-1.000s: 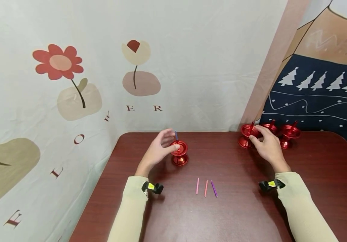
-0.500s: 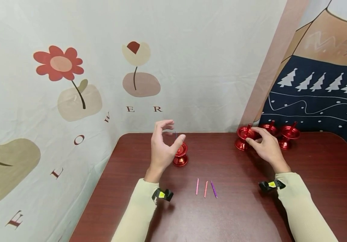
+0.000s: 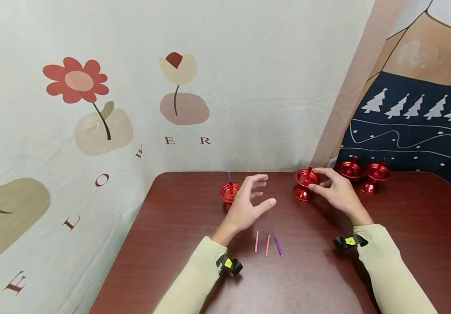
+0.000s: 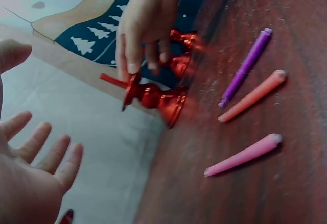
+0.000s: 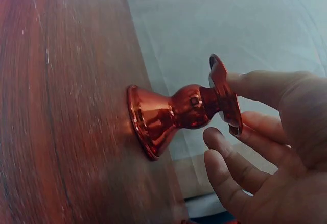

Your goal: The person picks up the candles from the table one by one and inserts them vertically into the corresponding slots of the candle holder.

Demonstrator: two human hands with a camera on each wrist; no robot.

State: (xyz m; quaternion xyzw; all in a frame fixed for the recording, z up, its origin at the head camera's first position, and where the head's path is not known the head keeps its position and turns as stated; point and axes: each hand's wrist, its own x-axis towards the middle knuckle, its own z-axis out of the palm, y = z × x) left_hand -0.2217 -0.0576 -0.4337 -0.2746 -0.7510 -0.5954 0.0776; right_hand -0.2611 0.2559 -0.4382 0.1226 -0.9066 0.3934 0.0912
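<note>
Printed cloth (image 3: 268,100) backs a brown surface (image 3: 308,279); one red holder (image 3: 301,192) is in hand.
At left, a second holder (image 3: 225,193) carries a blue candle (image 3: 229,176); just before it, the left hand (image 3: 246,211) grips nothing, fingers loosely spread. Pink candle (image 3: 256,242), orange candle (image 3: 267,245) and purple candle (image 3: 278,245) lie nearer. Further right, the right hand (image 3: 337,192) pinches the red holder's dish, other fingers relaxed. Placing it seems the step in hand; next calls for keeping it upright, then a gentle release. Bare surface opens leftward, the back edge is near, and two other holders (image 3: 376,173) stand at right.
</note>
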